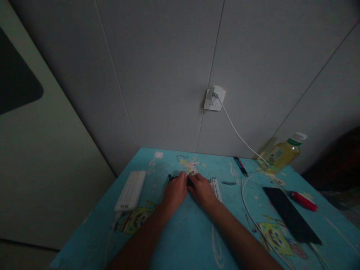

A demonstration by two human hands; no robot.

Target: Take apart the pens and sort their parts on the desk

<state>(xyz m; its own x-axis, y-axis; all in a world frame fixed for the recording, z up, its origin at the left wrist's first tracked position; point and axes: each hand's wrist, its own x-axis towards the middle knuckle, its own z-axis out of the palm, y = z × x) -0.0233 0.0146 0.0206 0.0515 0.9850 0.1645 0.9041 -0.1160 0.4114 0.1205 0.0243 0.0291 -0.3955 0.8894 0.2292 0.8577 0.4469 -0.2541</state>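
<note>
My left hand (174,191) is closed at the middle of the table, with a thin white stick (190,170) rising from its fingertips toward the upper right. My right hand (203,190) meets it from the other side, fingers curled in. Between the two hands sits a small dark object (190,182), mostly covered by fingers, so its kind is unclear. Several dark pieces (169,178) show just behind my left hand. Beside my right hand lie white strips (216,189), partly under the wrist.
A white power bank (131,191) with a cable lies left. To the right are pens (240,166), a dark spring-like strip (228,183), a bottle of yellow liquid (284,153), a black phone (291,214) and a red-handled tool (303,201). A white cable (244,191) runs from the wall charger (216,93).
</note>
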